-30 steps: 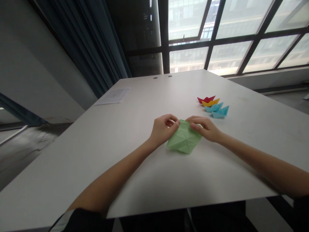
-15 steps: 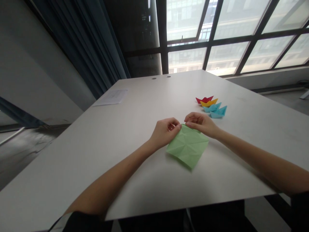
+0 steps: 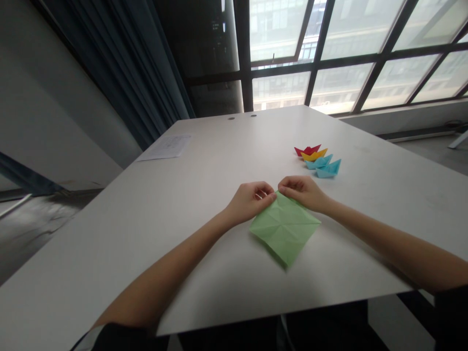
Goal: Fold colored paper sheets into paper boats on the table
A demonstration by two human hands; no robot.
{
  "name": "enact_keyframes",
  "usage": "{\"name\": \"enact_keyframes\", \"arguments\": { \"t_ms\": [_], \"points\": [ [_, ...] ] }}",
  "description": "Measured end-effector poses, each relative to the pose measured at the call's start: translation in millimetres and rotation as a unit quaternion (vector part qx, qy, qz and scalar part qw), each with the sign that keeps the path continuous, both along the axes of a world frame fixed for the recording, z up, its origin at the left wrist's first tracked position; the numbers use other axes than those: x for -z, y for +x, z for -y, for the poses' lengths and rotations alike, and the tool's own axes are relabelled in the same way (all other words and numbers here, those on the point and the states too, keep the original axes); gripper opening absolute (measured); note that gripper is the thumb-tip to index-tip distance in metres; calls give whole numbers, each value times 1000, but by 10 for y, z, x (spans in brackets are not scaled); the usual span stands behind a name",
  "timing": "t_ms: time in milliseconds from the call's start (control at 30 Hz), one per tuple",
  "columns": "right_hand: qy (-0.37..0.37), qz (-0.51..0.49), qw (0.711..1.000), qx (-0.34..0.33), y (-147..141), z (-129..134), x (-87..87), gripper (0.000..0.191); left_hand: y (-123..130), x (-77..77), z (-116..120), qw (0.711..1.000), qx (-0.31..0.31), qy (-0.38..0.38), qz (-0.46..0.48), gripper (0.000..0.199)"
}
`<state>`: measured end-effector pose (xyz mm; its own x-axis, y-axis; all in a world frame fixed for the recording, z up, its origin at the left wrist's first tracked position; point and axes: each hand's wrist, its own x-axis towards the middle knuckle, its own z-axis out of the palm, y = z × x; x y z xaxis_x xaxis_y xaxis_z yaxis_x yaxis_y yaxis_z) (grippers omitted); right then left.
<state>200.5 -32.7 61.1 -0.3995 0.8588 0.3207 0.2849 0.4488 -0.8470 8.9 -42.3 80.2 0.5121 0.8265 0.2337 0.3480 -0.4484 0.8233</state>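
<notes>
Green paper (image 3: 285, 229), one creased square sheet, hangs there right between your two hands, turned like a diamond just above the white table (image 3: 146, 219), its far corner up at your fingertips and the rest spreading back toward you, below both hands in the view. Look at the grip: your left hand (image 3: 252, 200) has its thumb and fingers closed on the paper near that far corner, the other fingers loosely curled. Your right hand (image 3: 303, 191) comes in from the other side, thumb and fingers pinched on the edge just beside the same corner. Creases cross at the middle of the sheet, and the near corner points at you.

Out beyond your right hand, it's four paper boats, lined up close together! Count them: one red boat (image 3: 307, 151) farthest off, one yellow boat (image 3: 314, 155) next, then two blue boats (image 3: 329, 169) nearest you. Over on the left side of the table, one printed sheet (image 3: 166, 147) lies flat, well apart from your hands. Two dark round spots (image 3: 231, 118) sit by the far edge, with a blue curtain (image 3: 131, 63) at the left and a large window (image 3: 281, 29) behind.
</notes>
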Motion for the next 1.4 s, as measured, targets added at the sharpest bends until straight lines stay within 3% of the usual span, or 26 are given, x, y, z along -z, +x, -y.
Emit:
{"name": "enact_keyframes", "arguments": {
  "t_ms": [133, 333, 433, 567, 667, 767, 933, 1133, 1267, 1400],
  "points": [
    [-40, -2, 999, -33, -8, 9, -13, 21, -3, -19, 2, 1000, 10, -10, 1, 20],
    [105, 56, 993, -11, 4, 52, -36, 14, 30, -17, 28, 1000, 10, 15, -21, 21],
    [134, 76, 988, 0, -4, 66, -38, 12, 38, 2, 30, 1000, 26, 7, -10, 22],
    [58, 43, 997, 8, -26, 45, -43, 13, 29, 20, 21, 999, 31, -12, -1, 19],
    [-28, -13, 999, -27, -30, 18, -41, 17, 17, 31, 6, 999, 21, -43, 14, 18],
    [-58, -69, 994, -63, 0, -9, -20, 19, 2, 38, -18, 994, 1, -96, 59, 22],
    [-30, -88, 993, -72, 98, -70, 47, 25, -32, 46, -81, 969, -35, -166, 182, 33],
    [10, -116, 993, -23, 97, -81, 88, 31, -74, 168, -210, 938, -67, -173, 293, 37],
    [71, -60, 996, 17, 65, -51, 98, 14, -64, 214, -236, 919, -106, -193, 327, 39],
    [110, 4, 994, -24, 49, -8, 89, 14, -37, 156, -180, 908, -98, -223, 340, 48]
  ]
}}
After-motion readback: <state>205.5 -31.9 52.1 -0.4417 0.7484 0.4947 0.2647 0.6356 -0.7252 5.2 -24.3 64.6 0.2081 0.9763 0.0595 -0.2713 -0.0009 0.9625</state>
